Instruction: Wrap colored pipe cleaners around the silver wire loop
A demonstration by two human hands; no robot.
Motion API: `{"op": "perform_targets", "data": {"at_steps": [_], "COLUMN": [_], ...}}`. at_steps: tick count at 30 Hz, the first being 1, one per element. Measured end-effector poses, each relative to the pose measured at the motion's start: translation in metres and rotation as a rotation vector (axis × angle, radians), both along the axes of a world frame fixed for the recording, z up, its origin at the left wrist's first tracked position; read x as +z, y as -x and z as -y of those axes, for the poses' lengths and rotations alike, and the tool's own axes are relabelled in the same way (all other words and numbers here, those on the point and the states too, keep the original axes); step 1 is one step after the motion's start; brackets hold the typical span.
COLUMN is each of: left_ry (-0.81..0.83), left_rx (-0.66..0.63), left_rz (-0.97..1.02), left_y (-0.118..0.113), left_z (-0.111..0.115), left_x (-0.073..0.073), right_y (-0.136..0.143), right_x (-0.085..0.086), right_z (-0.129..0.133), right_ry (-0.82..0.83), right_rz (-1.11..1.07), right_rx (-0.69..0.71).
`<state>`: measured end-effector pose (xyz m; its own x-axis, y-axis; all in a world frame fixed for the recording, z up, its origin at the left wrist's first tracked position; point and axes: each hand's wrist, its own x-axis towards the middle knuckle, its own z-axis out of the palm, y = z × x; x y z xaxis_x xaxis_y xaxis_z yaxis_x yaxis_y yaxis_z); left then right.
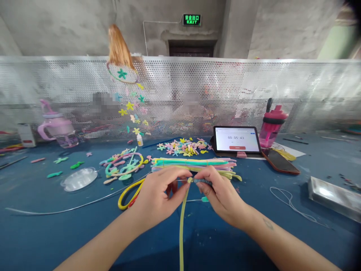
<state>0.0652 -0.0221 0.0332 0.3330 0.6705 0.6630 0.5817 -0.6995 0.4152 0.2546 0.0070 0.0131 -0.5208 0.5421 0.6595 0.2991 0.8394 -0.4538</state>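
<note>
My left hand (166, 188) is closed in a pinch on one end of a pale yellow pipe cleaner (182, 233), which bends into a small loop at the fingertips and hangs toward the near table edge. Facing it, my right hand (218, 192) pinches a short blue-grey wrapped piece (202, 181) against the loop. A thin clear wire (84, 206) runs from the left toward my left hand. Yellow-handled scissors (122, 199) lie partly hidden under that hand. Just behind both hands is a bundle of pastel pipe cleaners (191, 163).
Behind the bundle lies a heap of pastel pipe-cleaner flowers (186, 146). A tablet (237, 139) with a timer and a phone (282, 161) are at right, near a pink bottle (272, 126). A clear plastic dish (80, 178) and a pastel hoop (124, 165) lie left.
</note>
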Motion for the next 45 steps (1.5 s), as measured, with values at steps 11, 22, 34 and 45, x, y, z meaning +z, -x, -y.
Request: {"op": "perform_targets", "data": {"at_steps": [11, 22, 34, 45], "left_ry": [0.014, 0.425, 0.498, 0.429], "left_rx": [-0.042, -0.126, -0.182, -0.144], "left_rz": [-0.030, 0.041, 0.161, 0.234], "left_y": [-0.001, -0.002, 0.000, -0.005], "left_z": [0.001, 0.000, 0.002, 0.006], "left_x": [0.002, 0.019, 0.020, 0.014], "right_y": [0.001, 0.002, 0.005, 0.004], "right_x": [-0.003, -0.004, -0.002, 0.003], "right_z": [-0.003, -0.007, 0.001, 0.003], "right_ry": [-0.215, -0.546, -0.621, -0.630], "right_rz": [0.005, 0.023, 0.014, 0.012], "right_rx": [-0.023, -0.076, -0.165, -0.180]}}
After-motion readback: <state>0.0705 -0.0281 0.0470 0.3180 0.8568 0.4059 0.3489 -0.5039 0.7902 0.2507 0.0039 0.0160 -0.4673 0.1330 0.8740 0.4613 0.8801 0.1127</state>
